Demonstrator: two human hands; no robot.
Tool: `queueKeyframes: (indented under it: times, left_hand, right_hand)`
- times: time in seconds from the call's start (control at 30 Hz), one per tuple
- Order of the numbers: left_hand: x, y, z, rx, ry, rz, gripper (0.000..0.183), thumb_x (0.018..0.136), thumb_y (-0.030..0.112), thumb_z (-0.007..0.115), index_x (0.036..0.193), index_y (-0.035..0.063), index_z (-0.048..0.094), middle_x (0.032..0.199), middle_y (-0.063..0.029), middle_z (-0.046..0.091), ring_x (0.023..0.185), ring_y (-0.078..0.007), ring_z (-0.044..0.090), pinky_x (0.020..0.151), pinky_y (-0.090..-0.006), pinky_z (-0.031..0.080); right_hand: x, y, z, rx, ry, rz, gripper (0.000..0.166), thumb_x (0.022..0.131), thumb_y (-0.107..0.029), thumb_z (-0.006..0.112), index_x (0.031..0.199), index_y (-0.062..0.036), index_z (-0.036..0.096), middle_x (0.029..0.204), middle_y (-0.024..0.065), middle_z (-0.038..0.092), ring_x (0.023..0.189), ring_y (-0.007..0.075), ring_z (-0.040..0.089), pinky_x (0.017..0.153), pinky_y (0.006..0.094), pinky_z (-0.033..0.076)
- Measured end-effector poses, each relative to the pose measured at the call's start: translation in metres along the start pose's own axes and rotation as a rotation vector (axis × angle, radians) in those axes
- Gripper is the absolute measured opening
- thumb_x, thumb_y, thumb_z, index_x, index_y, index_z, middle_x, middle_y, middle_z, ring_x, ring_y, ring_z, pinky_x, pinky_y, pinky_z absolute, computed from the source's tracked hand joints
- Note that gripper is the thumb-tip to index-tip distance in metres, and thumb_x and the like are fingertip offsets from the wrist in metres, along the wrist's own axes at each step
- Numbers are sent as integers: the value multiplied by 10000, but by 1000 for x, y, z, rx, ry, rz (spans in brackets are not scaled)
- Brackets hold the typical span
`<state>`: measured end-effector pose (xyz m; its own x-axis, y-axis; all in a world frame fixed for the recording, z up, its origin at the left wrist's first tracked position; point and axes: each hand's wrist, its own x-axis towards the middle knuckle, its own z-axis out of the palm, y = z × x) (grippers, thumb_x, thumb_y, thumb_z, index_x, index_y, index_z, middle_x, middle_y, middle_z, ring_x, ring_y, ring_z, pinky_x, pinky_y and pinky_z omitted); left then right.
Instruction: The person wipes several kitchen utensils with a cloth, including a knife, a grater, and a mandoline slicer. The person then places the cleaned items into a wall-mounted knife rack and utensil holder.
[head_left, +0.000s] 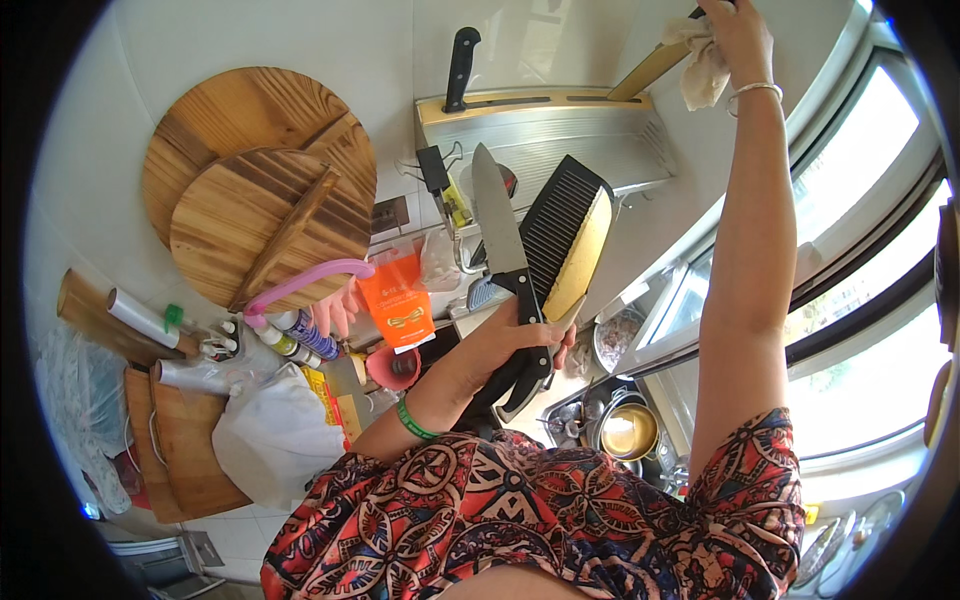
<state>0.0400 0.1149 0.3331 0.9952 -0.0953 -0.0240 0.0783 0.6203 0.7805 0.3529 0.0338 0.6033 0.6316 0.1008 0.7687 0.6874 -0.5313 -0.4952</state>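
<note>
My left hand (529, 337) grips the black handles of several knives together. Among them a chef's knife (499, 217) points upward, beside a black ridged piece (562, 217) and a wide blade with a yellowish sheen (583, 255). High at the right, my right hand (742, 45) holds a pale cloth (705, 71) around the handle end of another blade (649, 71), whose lower end is at a slot of the wall-mounted metal knife rack (540, 139). A black-handled knife (460, 67) stands in the rack's left slot.
Two round wooden lids (255, 105) hang at the left. Below are a pink hooked handle (300, 281), an orange packet (397, 296), spray cans and cutting boards (187, 450). A metal pot (628, 431) stands below, near the torso; open windows (855, 150) flank the right arm.
</note>
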Motion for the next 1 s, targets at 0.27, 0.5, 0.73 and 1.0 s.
queueKeyframes:
  times: [0.27, 0.5, 0.73, 1.0]
  left_hand:
    - [3, -2, -3, 2, 2, 7, 395, 836, 167, 644, 1184, 1, 558, 958, -90, 609, 771, -170, 614, 708, -305, 523]
    - [8, -3, 1, 3, -6, 11, 385, 838, 176, 635, 1174, 3, 558, 953, -86, 610, 764, -167, 610, 714, -302, 517]
    - [11, 1, 5, 32, -16, 27, 371, 843, 196, 695, 1137, 7, 571, 921, -75, 627, 723, -159, 642, 670, -297, 528]
    - [13, -3, 5, 15, -20, 18, 366, 845, 207, 696, 1125, 7, 573, 915, -71, 626, 735, -159, 643, 675, -295, 527]
  right_hand:
    - [-3, 5, 15, 28, 23, -78, 473, 842, -387, 654, 1029, 47, 662, 917, 278, 703, 908, 421, 693, 794, 460, 542]
    - [11, 22, 16, -22, 57, -116, 486, 844, -399, 650, 1027, 51, 657, 893, 281, 699, 906, 432, 689, 789, 475, 539]
    - [18, 35, 33, -74, 48, -129, 417, 857, -323, 659, 1044, 50, 653, 859, 237, 705, 813, 368, 701, 733, 439, 549]
    - [17, 81, 79, -239, -313, -77, 611, 841, -478, 650, 1136, 57, 647, 1025, 223, 718, 989, 379, 682, 894, 430, 528]
